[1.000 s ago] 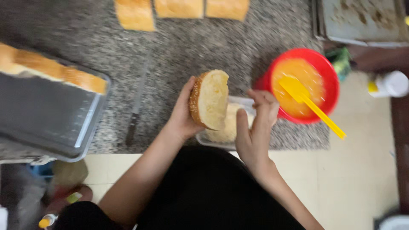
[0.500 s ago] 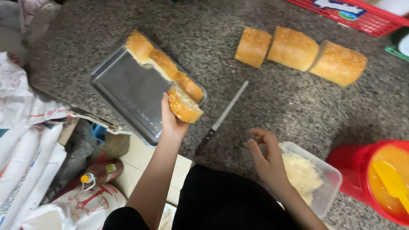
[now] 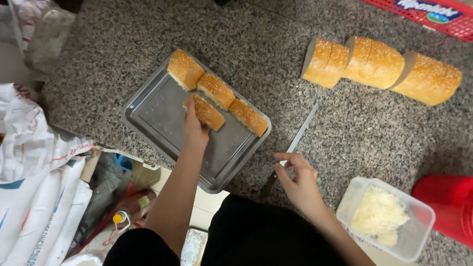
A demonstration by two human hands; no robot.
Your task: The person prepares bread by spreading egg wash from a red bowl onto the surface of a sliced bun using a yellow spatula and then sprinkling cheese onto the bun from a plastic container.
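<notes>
My left hand point(image 3: 194, 127) grips a sesame bread piece point(image 3: 209, 112) and sets it down on a steel tray point(image 3: 162, 118), in front of three other bread pieces lined along the tray's far edge point(image 3: 216, 91). My right hand point(image 3: 298, 180) reaches over the granite counter with fingers apart, its fingertips at the handle of a knife point(image 3: 295, 143) that lies beside the tray. It is not closed on the handle.
Three larger bread chunks point(image 3: 379, 64) lie on the counter at the far right. A clear tub of grated white food point(image 3: 382, 216) and a red bowl point(image 3: 451, 204) stand at the near right. White sacks point(image 3: 34, 187) and a bottle lie on the floor at left. A red crate point(image 3: 433, 15) sits at the back.
My left hand carried the bread piece from near the tub over to the tray and lowered it. My right hand left the tub and moved to the knife.
</notes>
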